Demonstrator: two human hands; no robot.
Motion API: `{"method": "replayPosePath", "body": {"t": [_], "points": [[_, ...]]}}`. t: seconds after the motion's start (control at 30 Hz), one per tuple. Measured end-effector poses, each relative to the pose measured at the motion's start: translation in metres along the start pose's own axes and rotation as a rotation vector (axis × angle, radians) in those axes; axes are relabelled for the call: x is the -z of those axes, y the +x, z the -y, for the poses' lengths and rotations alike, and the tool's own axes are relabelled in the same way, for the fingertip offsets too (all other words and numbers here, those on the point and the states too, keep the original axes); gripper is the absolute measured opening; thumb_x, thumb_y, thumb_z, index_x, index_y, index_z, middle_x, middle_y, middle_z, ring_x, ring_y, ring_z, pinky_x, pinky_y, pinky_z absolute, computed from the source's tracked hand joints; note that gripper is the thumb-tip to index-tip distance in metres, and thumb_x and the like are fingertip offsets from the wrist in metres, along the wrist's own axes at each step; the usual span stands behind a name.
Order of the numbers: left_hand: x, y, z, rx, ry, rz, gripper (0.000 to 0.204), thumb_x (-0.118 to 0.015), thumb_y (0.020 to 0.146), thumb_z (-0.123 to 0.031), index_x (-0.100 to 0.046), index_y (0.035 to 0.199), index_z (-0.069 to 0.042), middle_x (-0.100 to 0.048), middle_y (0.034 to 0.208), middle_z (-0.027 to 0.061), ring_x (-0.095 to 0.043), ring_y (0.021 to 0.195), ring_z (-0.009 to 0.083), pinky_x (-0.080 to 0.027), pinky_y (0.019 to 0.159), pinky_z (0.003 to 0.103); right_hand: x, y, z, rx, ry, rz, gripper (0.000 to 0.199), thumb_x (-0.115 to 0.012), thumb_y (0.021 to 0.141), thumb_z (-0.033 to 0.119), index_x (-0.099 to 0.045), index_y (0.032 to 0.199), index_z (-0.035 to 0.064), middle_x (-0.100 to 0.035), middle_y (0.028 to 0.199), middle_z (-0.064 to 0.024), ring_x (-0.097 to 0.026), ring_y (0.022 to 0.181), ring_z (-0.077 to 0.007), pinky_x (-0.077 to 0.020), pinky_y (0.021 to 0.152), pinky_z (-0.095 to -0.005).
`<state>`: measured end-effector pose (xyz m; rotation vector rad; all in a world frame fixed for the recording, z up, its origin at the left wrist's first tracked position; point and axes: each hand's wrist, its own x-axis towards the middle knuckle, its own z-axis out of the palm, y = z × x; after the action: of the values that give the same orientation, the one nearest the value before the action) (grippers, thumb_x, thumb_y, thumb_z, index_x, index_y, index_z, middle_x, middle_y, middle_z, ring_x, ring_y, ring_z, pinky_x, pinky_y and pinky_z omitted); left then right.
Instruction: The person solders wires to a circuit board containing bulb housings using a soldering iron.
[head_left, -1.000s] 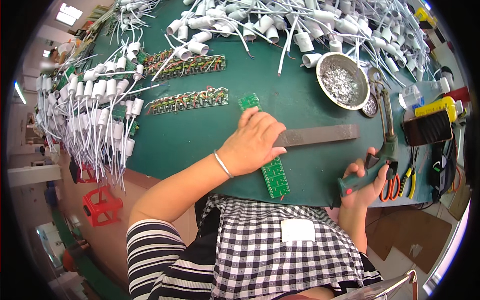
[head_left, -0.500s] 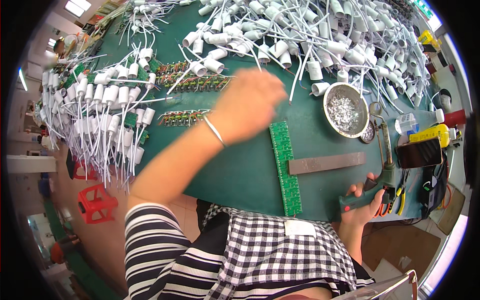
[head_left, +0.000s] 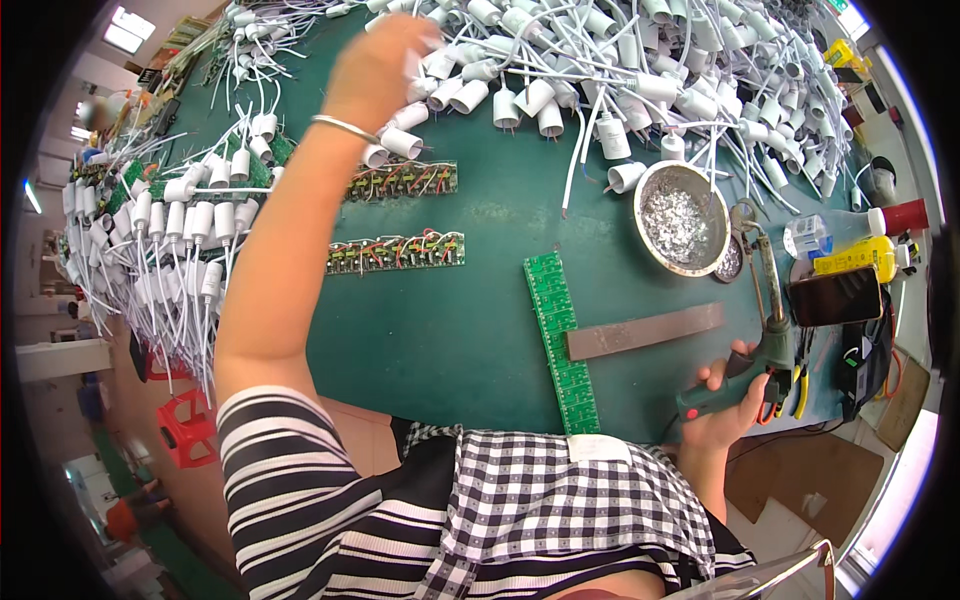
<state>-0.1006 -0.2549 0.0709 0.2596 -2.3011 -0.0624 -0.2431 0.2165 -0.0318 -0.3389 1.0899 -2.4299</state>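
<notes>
left hand: raised over the near edge of the white caps; blurred, fingers partly lost among the white, so i cannot say how wide they are or whether they grip one.
right hand: fingers and thumb wrapped firmly round the handle of the gun.
gun: over the table's right front edge; handle low and bent metal end pointing away, which probably keeps that end clear of the skin.
board: in front of the person, running from the table's near edge inward; perhaps put there for easy reach from both sides.
bar: left end over the board's right edge, the rest on the table; its weight likely stops the board sliding.
bowl: beyond the bar, near the gun's metal end, with silvery flakes inside; handy for that side, i judge.
board's look: long, narrow, bright green, flat, marked in small repeating panels with pale print; no raised parts visible.
wired strips: two, left of the board, crowded with parts and red and white wires.
</notes>
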Motion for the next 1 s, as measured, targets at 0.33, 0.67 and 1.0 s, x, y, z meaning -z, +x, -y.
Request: {"method": "replayPosePath", "body": {"t": [0.33,0.67,1.0], "points": [[-0.005,-0.093,-0.095,1.269,-1.55,-0.305,0.012,-0.055,0.096,-0.011,-0.055,0.101,-0.001,-0.06,0.096,0.011,-0.061,0.08,0.0185,-0.053,0.076,0.029,-0.014,0.003,0.0,-0.129,0.14,0.12,0.042,-0.04,0.101,0.036,-0.043,0.13,0.0061,-0.053,0.123,-0.0083,-0.048,0.071,-0.0158,-0.0496,0.072,-0.0333],[0.069,-0.108,-0.107,0.312,-0.044,-0.159,0.05,-0.056,0.084,-0.004,-0.045,0.133,-0.006,-0.055,0.121,0.0078,-0.055,0.096,0.0201,-0.044,0.086,0.036,-0.018,-0.003,0.013,-0.151,0.13,-0.007,0.045,-0.041,0.1,0.038,-0.04,0.131,0.0052,-0.054,0.125,-0.0135,-0.053,0.068,-0.0171,-0.0518,0.071,-0.0369],[0.025,-0.101,-0.119,-0.444,-0.076,0.613,0.014,-0.061,0.079,-0.018,-0.06,0.093,-0.016,-0.06,0.099,-0.0013,-0.054,0.111,0.0183,-0.039,0.099,0.036,-0.028,-0.007,0.016,-0.149,-0.096,0.176,0.053,-0.049,0.096,0.039,-0.039,0.133,0.0018,-0.055,0.119,-0.0137,-0.054,0.067,-0.0185,-0.0509,0.068,-0.0392]]}}
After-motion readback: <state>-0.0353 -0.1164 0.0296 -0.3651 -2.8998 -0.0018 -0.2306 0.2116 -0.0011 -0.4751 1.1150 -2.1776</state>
